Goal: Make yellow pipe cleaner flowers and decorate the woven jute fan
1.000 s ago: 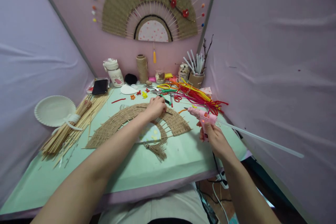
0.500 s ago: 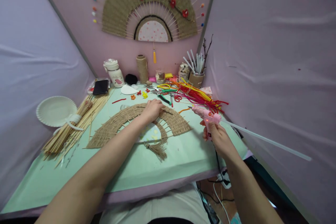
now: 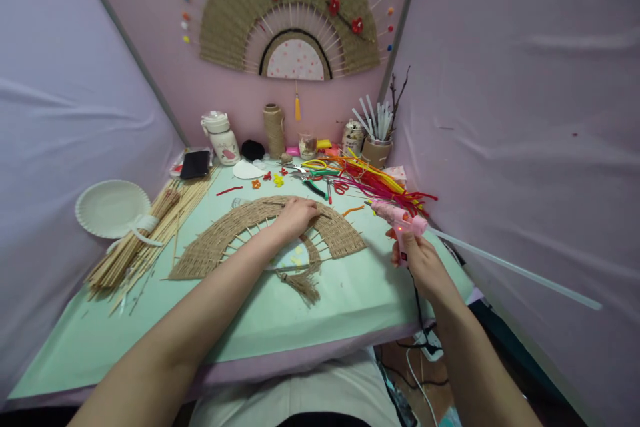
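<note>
A woven twine fan with a tassel lies on the green-covered table. Over its upper band, my left hand presses a thin dark twig down with closed fingers; part of the twig is hidden under them. My right hand is wrapped round the handle of a pink glue gun, held to the right of the fan. Its nozzle points left, and a long clear glue stick sticks out behind. A short orange strip lies between fan and nozzle.
Bundled sticks and a paper plate are at left. Pliers, red scissors and bright pipe cleaners lie behind. A bottle, twine spool and jar of glue sticks line the back.
The whole view has shifted a little. My left hand has slid slightly right and toward me over the fan. The glue gun stays in my right hand, a touch farther right.
</note>
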`<state>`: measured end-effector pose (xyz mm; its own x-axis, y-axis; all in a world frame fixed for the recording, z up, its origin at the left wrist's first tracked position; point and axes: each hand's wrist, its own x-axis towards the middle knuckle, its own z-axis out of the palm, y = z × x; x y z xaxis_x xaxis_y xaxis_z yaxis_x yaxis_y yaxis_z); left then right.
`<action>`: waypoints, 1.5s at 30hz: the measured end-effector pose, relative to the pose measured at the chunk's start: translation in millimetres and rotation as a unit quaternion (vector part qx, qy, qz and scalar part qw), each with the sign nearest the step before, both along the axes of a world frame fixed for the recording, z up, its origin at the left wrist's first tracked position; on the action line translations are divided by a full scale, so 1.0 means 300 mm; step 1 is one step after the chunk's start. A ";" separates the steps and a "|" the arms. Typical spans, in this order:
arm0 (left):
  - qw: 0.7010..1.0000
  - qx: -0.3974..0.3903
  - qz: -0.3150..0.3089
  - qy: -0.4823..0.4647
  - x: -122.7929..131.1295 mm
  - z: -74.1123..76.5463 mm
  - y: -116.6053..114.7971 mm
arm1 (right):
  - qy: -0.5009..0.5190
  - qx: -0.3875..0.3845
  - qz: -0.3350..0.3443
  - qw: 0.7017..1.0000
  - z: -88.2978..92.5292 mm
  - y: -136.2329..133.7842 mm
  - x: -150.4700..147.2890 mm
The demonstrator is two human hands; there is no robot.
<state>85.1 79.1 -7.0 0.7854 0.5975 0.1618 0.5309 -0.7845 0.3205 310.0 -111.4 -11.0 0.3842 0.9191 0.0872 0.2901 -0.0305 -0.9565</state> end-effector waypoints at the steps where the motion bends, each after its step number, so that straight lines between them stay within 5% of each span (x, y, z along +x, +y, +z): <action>1: 1.000 0.007 0.001 -0.006 -0.009 0.010 0.006 | -0.001 0.000 -0.001 1.000 0.002 0.000 0.001; 7: 0.989 0.027 0.098 -0.109 -0.113 0.061 0.085 | -0.011 0.002 -0.015 1.000 0.006 0.000 0.011; 16: 0.979 0.018 0.192 -0.067 -0.200 0.043 0.126 | 0.012 0.020 0.017 1.000 0.046 0.045 -0.034; 23: 0.978 0.027 0.207 -0.010 -0.267 0.011 0.132 | -0.065 -0.020 0.054 0.996 0.132 0.201 -0.117; 28: 0.979 0.031 0.202 -0.009 -0.292 -0.023 0.134 | -0.094 -0.067 0.080 0.990 0.083 0.286 -0.183; 33: 0.981 0.020 0.191 -0.023 -0.279 -0.047 0.147 | -0.066 -0.092 0.087 0.990 0.037 0.282 -0.207; 45: 0.978 0.015 0.202 -0.047 -0.262 -0.084 0.184 | -0.061 -0.113 0.097 0.987 0.041 0.274 -0.256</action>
